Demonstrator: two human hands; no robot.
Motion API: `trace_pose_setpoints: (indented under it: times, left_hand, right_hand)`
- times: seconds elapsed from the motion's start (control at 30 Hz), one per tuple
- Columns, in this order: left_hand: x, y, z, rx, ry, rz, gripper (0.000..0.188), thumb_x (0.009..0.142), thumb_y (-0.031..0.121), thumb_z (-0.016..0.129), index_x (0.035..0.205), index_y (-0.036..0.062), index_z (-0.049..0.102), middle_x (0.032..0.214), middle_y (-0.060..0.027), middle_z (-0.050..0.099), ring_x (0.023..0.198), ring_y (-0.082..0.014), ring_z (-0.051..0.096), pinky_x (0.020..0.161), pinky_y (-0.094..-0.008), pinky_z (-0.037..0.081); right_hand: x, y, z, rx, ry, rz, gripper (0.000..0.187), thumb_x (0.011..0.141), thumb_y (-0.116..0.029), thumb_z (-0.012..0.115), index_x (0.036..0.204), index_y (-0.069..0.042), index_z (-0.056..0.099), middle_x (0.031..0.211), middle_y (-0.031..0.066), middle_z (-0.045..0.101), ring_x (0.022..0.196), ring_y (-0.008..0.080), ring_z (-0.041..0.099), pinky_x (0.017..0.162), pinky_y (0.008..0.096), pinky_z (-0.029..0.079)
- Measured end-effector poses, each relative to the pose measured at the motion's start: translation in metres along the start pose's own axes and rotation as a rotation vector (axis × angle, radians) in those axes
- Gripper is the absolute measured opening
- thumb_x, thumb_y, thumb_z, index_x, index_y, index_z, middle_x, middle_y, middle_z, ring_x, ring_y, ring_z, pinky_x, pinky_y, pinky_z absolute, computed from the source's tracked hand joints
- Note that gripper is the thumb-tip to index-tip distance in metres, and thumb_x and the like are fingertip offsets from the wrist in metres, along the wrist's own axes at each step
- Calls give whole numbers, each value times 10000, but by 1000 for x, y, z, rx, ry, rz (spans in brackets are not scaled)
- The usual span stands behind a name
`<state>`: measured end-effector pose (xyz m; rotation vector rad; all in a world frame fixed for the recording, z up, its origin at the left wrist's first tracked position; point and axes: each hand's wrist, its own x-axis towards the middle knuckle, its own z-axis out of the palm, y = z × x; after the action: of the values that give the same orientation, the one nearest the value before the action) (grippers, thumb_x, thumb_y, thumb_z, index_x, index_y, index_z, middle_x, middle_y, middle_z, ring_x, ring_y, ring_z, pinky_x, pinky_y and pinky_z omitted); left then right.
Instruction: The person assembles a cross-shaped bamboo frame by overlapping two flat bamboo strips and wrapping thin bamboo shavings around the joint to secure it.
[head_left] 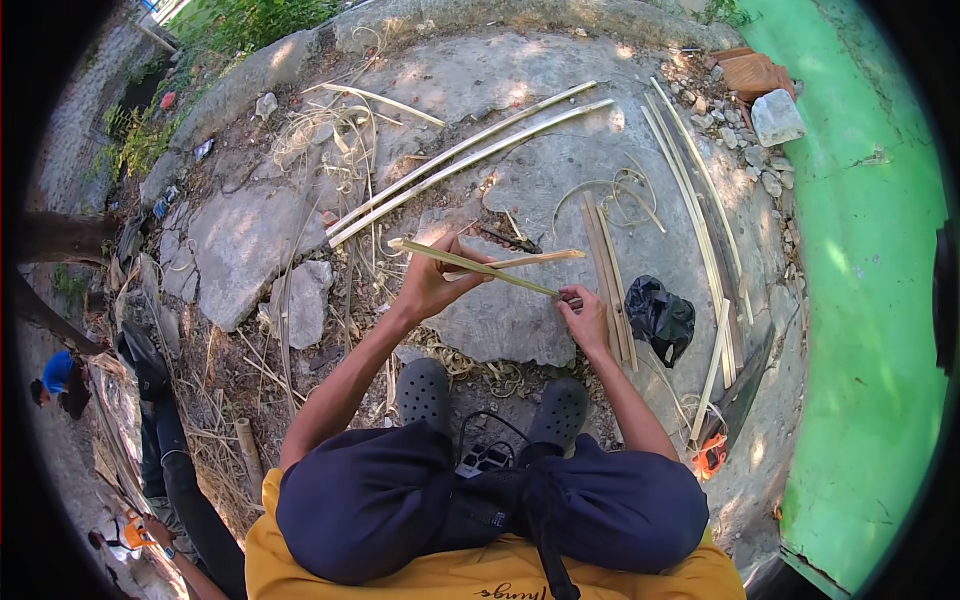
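Observation:
My left hand (437,283) is closed round a slim greenish bamboo strip (520,281), whose pale cut end sticks out beyond the fingers. At the strip's other end, my right hand (583,312) pinches it between thumb and fingers. A second, lighter piece of bamboo (545,257) juts from the left fingers toward the right, above the green strip; its near end is hidden by the hand. Both hands are in front of my knees, over a broken concrete slab (500,325).
Long split bamboo strips (470,160) lie beyond my hands. More bamboo lengths (700,230) and a black plastic bag (660,318) are on the right. Curly shavings (345,130) are heaped far left. A green surface (860,300) borders the right; another person's leg (185,490) is lower left.

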<state>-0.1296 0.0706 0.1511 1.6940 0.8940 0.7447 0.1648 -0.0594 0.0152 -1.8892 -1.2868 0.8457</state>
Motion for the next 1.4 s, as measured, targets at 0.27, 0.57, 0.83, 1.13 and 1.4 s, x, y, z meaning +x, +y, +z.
trace_pose_setpoints:
  times: [0.27, 0.57, 0.83, 1.13, 1.4]
  left_hand:
    - [0, -3, -2, -60, 21, -69, 330, 860, 18, 855, 919, 53, 533, 1095, -157, 796, 1046, -236, 770, 914, -377, 656]
    - [-3, -18, -6, -115, 33, -63, 360, 877, -38, 820, 929, 50, 475, 1110, -196, 774, 1089, -262, 756, 924, -365, 659]
    - [-9, -28, -16, -194, 72, -161, 401, 886, -96, 786, 927, 56, 418, 1148, -220, 743, 1126, -287, 739, 958, -365, 659]
    - [-8, -12, -21, -240, 112, -249, 403, 879, -109, 786, 936, 66, 428, 1129, -192, 743, 1103, -272, 747, 963, -359, 659]
    - [6, 4, -32, -305, 180, -121, 255, 865, -54, 832, 1069, -5, 688, 1059, -116, 784, 1007, -178, 753, 922, -335, 638]
  right_hand:
    - [3, 0, 0, 13, 20, -53, 192, 878, -44, 759, 1068, -18, 760, 978, 137, 755, 746, 223, 751, 682, 345, 594]
    - [5, 3, 1, 20, 29, -54, 183, 881, -53, 757, 1060, -14, 765, 972, 133, 758, 739, 220, 745, 682, 349, 586]
    - [8, 6, 1, -9, 13, -51, 189, 909, -62, 758, 1090, -12, 764, 968, 108, 772, 746, 185, 743, 675, 327, 581]
    - [2, -15, -2, 55, -8, -50, 165, 908, -80, 765, 1055, -6, 769, 943, 121, 756, 781, 207, 752, 706, 335, 588]
    - [-3, -14, -10, 376, -28, 72, 155, 977, -94, 737, 1110, -15, 748, 1015, 76, 776, 859, 152, 757, 742, 296, 589]
